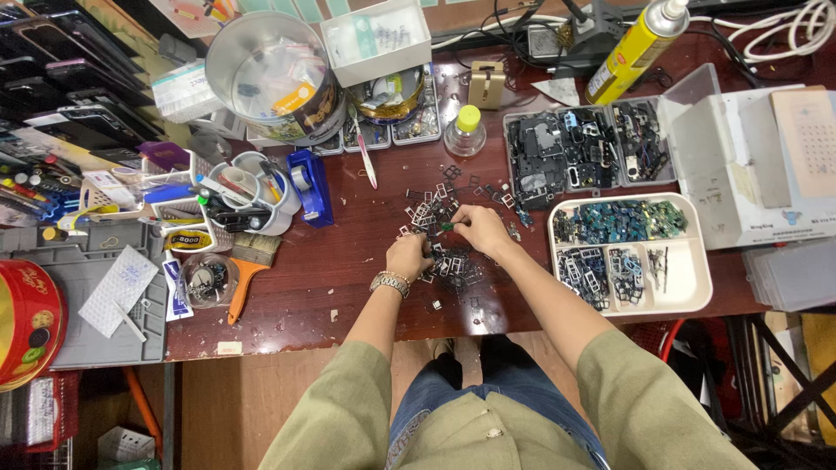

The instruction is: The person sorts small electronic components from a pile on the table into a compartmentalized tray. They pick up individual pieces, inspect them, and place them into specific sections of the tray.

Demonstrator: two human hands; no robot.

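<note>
A scattered pile of small black metal frames (435, 209) lies in the middle of a dark red wooden table (348, 278). My left hand (407, 256), with a metal watch on its wrist, rests fingers-down on the near part of the pile. My right hand (479, 228) is just to its right, fingers pinched on a small green piece (447, 226) above the frames. The two hands nearly touch over the pile.
A white divided tray (688, 270) with dark and teal parts sits right of the hands, a clear compartment box (583, 152) behind it. A blue tape dispenser (311, 184), cups of tools (244, 196), a small bottle (466, 130), a yellow spray can (631, 48) and a grey mat (96, 296) surround the pile.
</note>
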